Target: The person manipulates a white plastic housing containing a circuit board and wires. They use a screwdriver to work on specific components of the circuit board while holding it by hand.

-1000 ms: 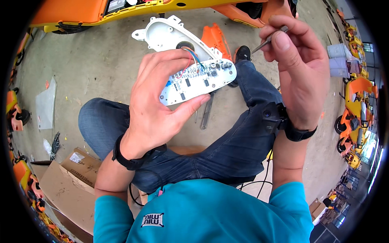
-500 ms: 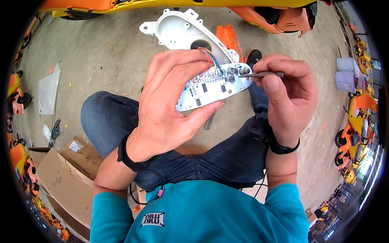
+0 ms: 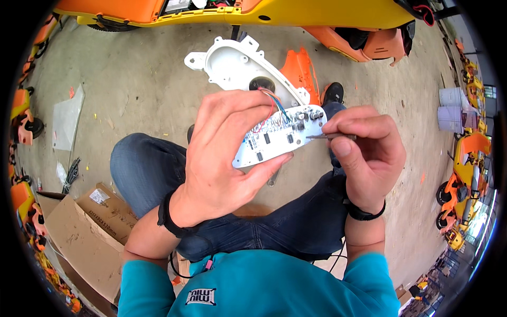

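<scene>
My left hand (image 3: 214,153) is closed on a white circuit board (image 3: 275,145), thumb on its lower edge and fingers over the upper one. Black chips and small components dot its face. Thin coloured wires (image 3: 280,107) run from the board toward a white plastic housing (image 3: 232,64), open side up, just beyond it. Pinched in my right hand (image 3: 372,156) is a small, thin screwdriver (image 3: 342,136). Its tip points left and reaches the right part of the board, near a round spot; whether it touches is not clear. My left fingers hide part of the board.
Beyond the housing lie an orange plastic part (image 3: 300,74) and a yellow-orange vehicle body (image 3: 211,17). An opened cardboard box (image 3: 84,240) stands at lower left, near a cable bundle (image 3: 71,175). White buckets (image 3: 450,108) and several orange vehicles line the right side.
The screwdriver tip has shifted from the dark components at the board's upper right to a lower spot near its right end. Both hands and the board appear lower in the picture.
</scene>
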Demonstrator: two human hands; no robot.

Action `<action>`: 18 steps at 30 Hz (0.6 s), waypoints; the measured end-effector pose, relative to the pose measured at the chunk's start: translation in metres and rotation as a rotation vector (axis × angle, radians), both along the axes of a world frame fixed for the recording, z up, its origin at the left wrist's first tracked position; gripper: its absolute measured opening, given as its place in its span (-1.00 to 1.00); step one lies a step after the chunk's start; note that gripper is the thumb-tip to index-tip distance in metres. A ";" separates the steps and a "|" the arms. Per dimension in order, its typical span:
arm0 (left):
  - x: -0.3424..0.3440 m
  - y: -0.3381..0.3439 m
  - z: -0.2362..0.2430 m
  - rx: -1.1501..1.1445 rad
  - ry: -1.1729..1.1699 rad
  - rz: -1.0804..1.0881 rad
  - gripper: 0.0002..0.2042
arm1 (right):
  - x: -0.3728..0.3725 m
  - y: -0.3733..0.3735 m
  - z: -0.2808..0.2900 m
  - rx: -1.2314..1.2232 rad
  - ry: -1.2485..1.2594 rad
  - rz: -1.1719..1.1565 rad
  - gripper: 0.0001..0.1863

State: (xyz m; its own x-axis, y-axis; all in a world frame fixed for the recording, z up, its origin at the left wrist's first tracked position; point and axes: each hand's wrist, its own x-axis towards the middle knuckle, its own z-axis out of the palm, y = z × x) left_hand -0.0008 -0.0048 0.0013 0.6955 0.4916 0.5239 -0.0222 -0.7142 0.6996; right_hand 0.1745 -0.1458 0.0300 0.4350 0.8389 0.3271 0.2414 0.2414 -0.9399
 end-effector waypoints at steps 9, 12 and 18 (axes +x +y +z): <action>0.001 -0.001 0.001 -0.026 -0.014 0.009 -0.43 | -0.004 0.000 0.001 -0.040 -0.005 -0.002 -0.80; 0.001 0.000 0.001 -0.024 -0.019 0.005 -0.44 | -0.004 0.001 -0.001 -0.011 0.004 0.001 -0.79; 0.001 -0.002 0.000 -0.028 -0.021 -0.002 -0.44 | -0.007 0.001 -0.004 0.018 -0.033 0.006 -0.76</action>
State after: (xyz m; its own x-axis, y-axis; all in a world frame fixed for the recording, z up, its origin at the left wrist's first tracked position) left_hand -0.0002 -0.0071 0.0014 0.6857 0.5049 0.5244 -0.0382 -0.6944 0.7185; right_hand 0.1671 -0.1448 0.0265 0.4186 0.8355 0.3561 0.2706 0.2595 -0.9271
